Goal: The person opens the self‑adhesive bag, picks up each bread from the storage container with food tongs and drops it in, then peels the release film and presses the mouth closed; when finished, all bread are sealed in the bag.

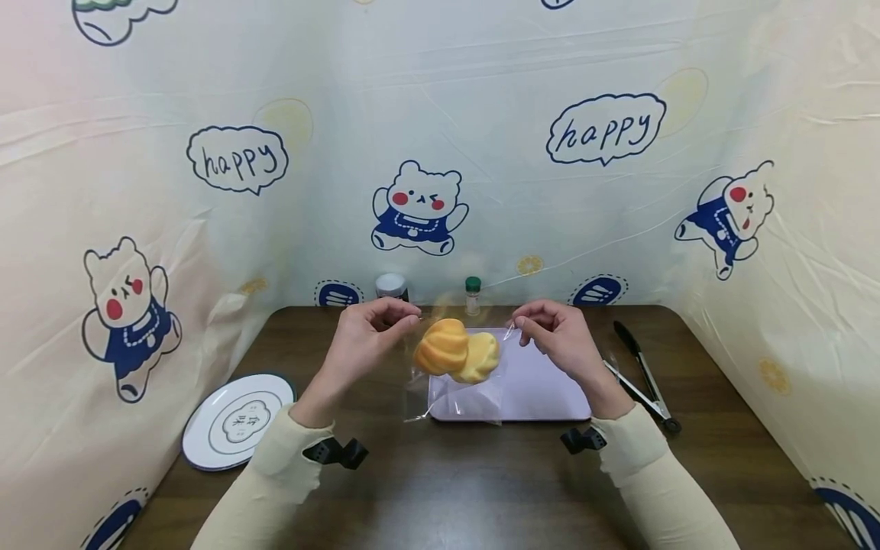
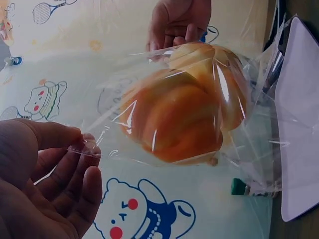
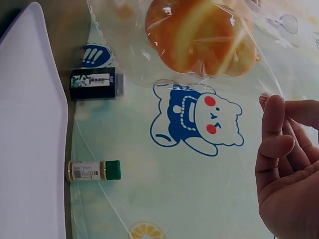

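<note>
Between the two hands hangs a clear plastic bag (image 1: 419, 401) holding two bread buns. One bun (image 1: 441, 346) is orange-brown with ridges; the other, paler yellow bun (image 1: 479, 359) sits to its right. My left hand (image 1: 367, 332) pinches one top corner of the bag between thumb and forefinger, as the left wrist view also shows. At the opposite corner my right hand (image 1: 560, 332) pinches the plastic in the same way. The bag is held up in front of a pale lilac tray (image 1: 543, 382), whose left part it overlaps in the head view.
A white plate (image 1: 206, 435) with a dark rim lies at the left. Black-handled tongs (image 1: 649, 374) lie right of the tray. At the back stand a green-capped spice bottle (image 1: 472, 296) and a dark jar with a pale lid (image 1: 391, 286). Printed cloth (image 1: 330, 214) encloses the table.
</note>
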Tool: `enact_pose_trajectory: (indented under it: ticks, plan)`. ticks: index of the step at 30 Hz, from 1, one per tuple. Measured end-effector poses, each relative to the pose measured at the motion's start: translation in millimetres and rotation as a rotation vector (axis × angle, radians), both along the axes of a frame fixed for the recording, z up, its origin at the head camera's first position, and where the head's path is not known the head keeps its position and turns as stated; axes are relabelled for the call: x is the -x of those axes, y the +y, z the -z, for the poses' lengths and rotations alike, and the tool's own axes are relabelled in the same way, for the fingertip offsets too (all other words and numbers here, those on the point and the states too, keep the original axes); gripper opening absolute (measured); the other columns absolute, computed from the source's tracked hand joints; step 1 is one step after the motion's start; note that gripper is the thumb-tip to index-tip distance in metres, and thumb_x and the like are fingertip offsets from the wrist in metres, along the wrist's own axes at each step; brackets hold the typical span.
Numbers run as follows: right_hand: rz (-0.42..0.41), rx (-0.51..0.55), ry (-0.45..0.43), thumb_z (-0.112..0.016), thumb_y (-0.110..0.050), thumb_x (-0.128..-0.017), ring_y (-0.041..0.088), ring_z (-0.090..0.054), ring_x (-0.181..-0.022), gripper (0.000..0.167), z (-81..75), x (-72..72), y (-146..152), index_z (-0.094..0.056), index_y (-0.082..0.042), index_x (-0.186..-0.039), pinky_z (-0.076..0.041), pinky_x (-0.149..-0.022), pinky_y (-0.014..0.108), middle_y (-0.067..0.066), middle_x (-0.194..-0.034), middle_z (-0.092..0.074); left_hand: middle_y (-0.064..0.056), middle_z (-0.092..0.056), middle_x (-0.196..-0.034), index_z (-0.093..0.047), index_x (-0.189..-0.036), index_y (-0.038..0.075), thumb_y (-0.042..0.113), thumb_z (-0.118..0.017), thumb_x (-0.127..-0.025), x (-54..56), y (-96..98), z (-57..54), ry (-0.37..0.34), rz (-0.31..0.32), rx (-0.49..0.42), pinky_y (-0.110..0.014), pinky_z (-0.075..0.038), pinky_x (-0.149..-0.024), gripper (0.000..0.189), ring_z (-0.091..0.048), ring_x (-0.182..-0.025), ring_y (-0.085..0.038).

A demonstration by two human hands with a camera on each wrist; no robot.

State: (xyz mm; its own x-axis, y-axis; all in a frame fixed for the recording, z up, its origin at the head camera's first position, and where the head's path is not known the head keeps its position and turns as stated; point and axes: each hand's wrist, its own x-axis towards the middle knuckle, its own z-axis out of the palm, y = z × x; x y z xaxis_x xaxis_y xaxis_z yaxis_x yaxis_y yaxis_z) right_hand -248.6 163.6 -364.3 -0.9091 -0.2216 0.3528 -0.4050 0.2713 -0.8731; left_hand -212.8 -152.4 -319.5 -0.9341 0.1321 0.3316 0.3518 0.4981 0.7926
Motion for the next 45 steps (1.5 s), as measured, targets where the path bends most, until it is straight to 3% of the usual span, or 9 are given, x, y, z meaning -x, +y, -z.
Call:
enact_pose_trajectory:
  ticks: [6,14,22,30,35,45]
  plan:
    - [-0.011,-0.016,0.035,-0.066,-0.02,-0.097,0.019,-0.065,-0.069,0.018,-4.0,-0.8,3.5,-0.072,-0.011,-0.111,-0.05,-0.057,0.028,0.007,-0.096,-0.076,0.0,-0.073,-0.099,-0.074,-0.1,0.02,0.027,-0.072,-0.093,0.3,-1.6,-1.6,-0.037,0.011,0.008,-0.026,-0.053,-0.066,0.011,-0.059,-0.082,-0.023]
    - [-0.026,-0.008,0.062,-0.066,-0.016,-0.096,0.02,-0.064,-0.067,0.016,-5.7,1.6,10.1,-0.074,-0.008,-0.109,-0.05,-0.06,0.028,0.016,-0.097,-0.075,-0.001,-0.07,-0.095,-0.074,-0.104,0.018,0.025,-0.072,-0.092,1.9,-7.5,-0.3,-0.04,0.021,-0.005,-0.026,-0.053,-0.064,0.014,-0.059,-0.081,-0.025]
    - [-0.073,0.053,0.152,-0.066,-0.009,-0.095,0.017,-0.064,-0.066,0.018,-7.5,-1.3,12.5,-0.073,-0.002,-0.11,-0.05,-0.06,0.027,0.017,-0.092,-0.075,-0.006,-0.07,-0.102,-0.072,-0.108,0.016,0.025,-0.07,-0.094,6.1,-14.2,3.0,-0.066,0.15,-0.123,-0.028,-0.06,-0.075,0.017,-0.065,-0.085,-0.024]
    - [-0.136,0.088,0.215,-0.065,-0.003,-0.094,0.016,-0.063,-0.065,0.016,-10.8,-4.3,11.8,-0.073,0.002,-0.108,-0.049,-0.057,0.023,0.003,-0.089,-0.075,-0.009,-0.07,-0.1,-0.073,-0.107,0.01,0.014,-0.066,-0.096,9.3,-19.0,4.8,-0.036,0.248,-0.189,-0.033,-0.061,-0.077,0.014,-0.067,-0.082,-0.019]
    - [-0.164,0.093,0.223,-0.063,0.0,-0.094,0.016,-0.063,-0.068,0.013,-11.2,-5.4,12.9,-0.072,0.003,-0.104,-0.052,-0.059,0.024,0.001,-0.09,-0.074,-0.009,-0.069,-0.101,-0.073,-0.107,0.006,0.011,-0.064,-0.097,8.7,-20.1,5.1,-0.009,0.275,-0.183,-0.033,-0.061,-0.078,0.014,-0.067,-0.082,-0.018]
    - [-0.24,0.121,0.262,-0.057,0.009,-0.094,0.014,-0.063,-0.073,0.013,-9.4,-4.6,16.4,-0.069,0.005,-0.094,-0.056,-0.066,0.023,-0.006,-0.094,-0.073,-0.006,-0.066,-0.093,-0.075,-0.099,0.007,0.003,-0.06,-0.097,7.4,-23.2,6.3,0.106,0.394,-0.132,-0.027,-0.059,-0.076,0.016,-0.063,-0.083,-0.02]
